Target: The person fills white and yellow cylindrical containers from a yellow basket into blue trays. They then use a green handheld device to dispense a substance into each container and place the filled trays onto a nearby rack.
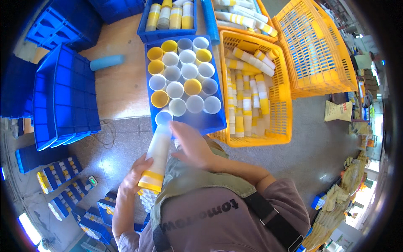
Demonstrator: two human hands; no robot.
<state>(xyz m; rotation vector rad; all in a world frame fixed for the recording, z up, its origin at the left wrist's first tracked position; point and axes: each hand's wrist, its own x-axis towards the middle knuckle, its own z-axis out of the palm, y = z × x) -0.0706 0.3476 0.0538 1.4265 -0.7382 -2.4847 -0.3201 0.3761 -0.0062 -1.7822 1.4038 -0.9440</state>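
My left hand (140,171) is closed around a long stack of nested white plastic cups (155,157) with yellow bands at its near end. The stack slants up towards the near left corner of a blue plastic bin (204,121). Beside the stack's far end is my right hand (192,141), slightly blurred, thumb apart from the fingers; whether its fingertips touch the stack is unclear. In the bin, white and yellow cups (188,71) stand in rows with their round mouths up. A cup mouth (164,118) shows right at the stack's far end; I cannot tell whether it belongs to that stack.
Right of the bin, a yellow plastic basket (285,126) holds many cup stacks (247,104). Another yellow crate (315,53) stands beyond. Blue bins (67,94) and a light-blue roll (107,62) are on the wooden table (122,88). Filled blue trays (63,170) sit at lower left.
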